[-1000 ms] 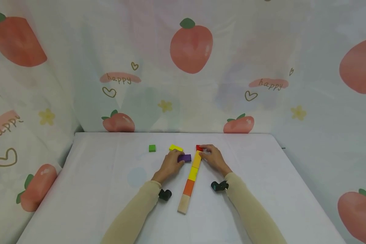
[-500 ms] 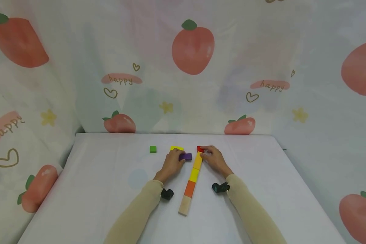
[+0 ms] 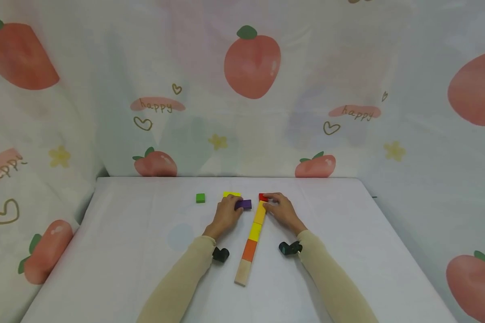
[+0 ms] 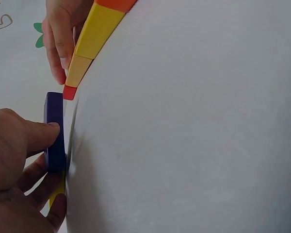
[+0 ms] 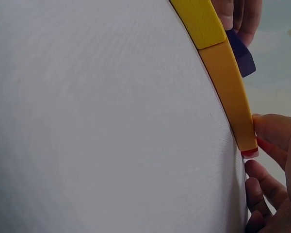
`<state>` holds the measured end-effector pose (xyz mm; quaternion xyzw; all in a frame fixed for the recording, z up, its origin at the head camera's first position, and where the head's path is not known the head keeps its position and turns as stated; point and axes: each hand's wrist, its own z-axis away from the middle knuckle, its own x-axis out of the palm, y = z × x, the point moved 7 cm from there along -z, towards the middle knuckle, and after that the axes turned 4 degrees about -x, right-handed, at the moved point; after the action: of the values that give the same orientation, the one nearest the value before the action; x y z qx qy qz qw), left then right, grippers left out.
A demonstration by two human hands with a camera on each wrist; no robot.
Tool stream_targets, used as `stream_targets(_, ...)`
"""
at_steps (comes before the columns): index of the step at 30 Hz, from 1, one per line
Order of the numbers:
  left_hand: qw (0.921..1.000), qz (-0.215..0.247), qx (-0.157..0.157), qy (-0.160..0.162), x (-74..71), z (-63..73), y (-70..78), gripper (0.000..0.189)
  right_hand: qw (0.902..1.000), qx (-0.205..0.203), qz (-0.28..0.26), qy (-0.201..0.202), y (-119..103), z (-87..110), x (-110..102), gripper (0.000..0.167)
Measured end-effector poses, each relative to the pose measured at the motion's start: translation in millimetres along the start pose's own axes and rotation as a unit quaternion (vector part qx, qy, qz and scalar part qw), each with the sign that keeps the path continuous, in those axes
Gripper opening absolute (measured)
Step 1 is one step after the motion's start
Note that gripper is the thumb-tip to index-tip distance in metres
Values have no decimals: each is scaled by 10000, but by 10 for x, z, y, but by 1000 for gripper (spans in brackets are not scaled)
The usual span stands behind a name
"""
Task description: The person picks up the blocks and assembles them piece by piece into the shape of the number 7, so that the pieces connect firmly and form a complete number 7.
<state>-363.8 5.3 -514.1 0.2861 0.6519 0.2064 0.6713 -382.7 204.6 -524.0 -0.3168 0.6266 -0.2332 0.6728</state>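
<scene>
My left hand (image 3: 225, 214) pinches a purple block (image 3: 243, 204) between thumb and fingers, left of a row of blocks. In the left wrist view the purple block (image 4: 54, 131) has the thumb on its face. My right hand (image 3: 284, 211) is at the row's far end. Its index finger reaches the small red block (image 3: 262, 197), and its thumb touches the side of the orange-yellow block (image 3: 260, 212). Nearer me the row continues with a yellow block (image 3: 255, 232), an orange block (image 3: 249, 250) and a plain wood block (image 3: 243, 272).
Another yellow block (image 3: 231, 194) lies behind the left hand, partly hidden by it. A green block (image 3: 200, 198) lies farther left on the white table (image 3: 125, 251). A fruit-printed cloth (image 3: 242, 130) hangs behind the table's back edge.
My left hand has shifted slightly away from me with the purple block. The right hand and the row stay in place, and the head view sways a little.
</scene>
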Motion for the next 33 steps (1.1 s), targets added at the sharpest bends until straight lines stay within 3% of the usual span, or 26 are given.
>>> stream_targets(13,9999,44,24,90,-5,-147,70,37,10000,33,60,11,-34,-40,-54,42)
stream_targets(25,9990,-412,-28,149,87,-208,63,34,10000,-22,44,-10,-6,-9,19,41)
stream_targets(33,9990,-358,61,269,100,-269,111,35,10000,62,14,36,-4,-6,11,41)
